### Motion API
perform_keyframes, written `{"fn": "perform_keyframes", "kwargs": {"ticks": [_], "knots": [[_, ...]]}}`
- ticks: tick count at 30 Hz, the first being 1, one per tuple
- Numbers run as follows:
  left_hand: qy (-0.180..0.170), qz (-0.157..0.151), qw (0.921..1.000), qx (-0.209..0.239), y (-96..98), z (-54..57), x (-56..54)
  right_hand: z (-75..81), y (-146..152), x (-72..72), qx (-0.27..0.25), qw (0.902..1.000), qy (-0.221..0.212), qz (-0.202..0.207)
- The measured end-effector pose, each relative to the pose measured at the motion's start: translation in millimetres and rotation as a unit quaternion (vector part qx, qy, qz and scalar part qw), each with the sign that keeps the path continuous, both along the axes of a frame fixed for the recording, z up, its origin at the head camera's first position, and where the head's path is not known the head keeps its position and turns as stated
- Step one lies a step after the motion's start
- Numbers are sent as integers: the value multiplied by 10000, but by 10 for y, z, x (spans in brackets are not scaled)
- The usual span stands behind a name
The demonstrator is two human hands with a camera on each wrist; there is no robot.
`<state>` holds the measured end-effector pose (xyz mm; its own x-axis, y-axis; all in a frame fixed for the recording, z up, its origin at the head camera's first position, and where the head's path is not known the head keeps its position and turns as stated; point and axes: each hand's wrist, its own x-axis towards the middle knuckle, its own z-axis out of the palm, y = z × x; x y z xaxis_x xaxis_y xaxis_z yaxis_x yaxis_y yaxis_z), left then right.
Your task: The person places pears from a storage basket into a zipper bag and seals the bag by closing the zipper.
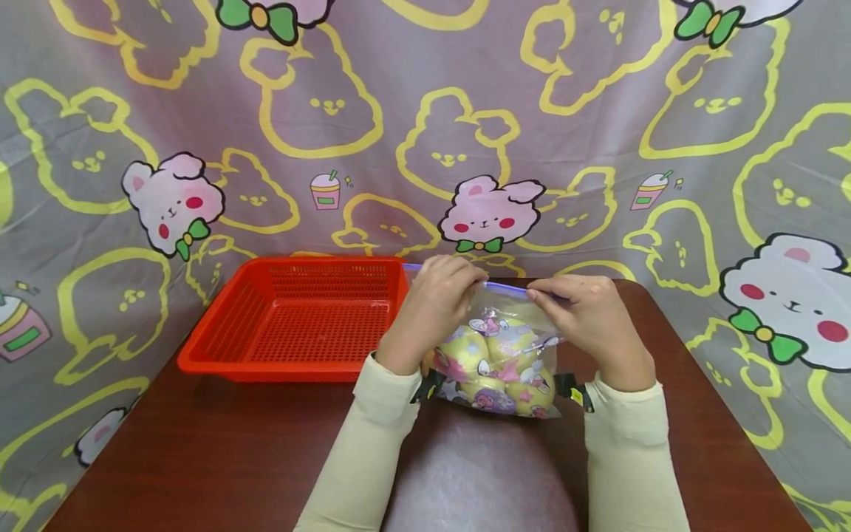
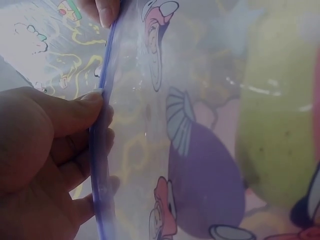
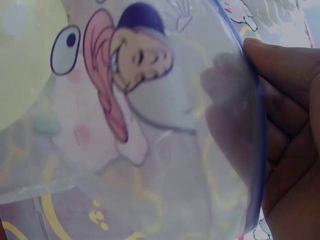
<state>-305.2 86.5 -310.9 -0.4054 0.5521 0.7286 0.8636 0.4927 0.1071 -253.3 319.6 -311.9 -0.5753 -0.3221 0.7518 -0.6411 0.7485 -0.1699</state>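
A clear zip bag [image 1: 507, 304] printed with cartoon figures stands on the table, holding several round yellow fruits [image 1: 468, 349]. Along its top runs a purple zip strip [image 1: 508, 289]. My left hand [image 1: 435, 307] pinches this strip left of the middle; in the left wrist view the left thumb [image 2: 82, 112] lies on the near side, with fingertips showing behind the strip. Toward the bag's right end, my right hand [image 1: 595, 318] pinches the strip too. Through the film, the right wrist view shows right-hand fingers [image 3: 225, 90] behind the bag.
A red plastic basket [image 1: 219, 366] with perforated walls sits left of the bag, nothing visible inside it. The brown wooden table [image 1: 266, 458] reaches back to a grey curtain [image 1: 412, 74] patterned with bears and rabbits.
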Motion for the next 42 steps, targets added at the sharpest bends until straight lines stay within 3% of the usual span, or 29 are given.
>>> {"fn": "perform_keyframes", "kwargs": {"ticks": [13,42], "knots": [[-14,-23,9999,-165,25,4,31,3,-118,-26,151,9988,376,265],[28,-138,9997,-206,3,7,36,-45,-284,-70,430,9974,479,310]]}}
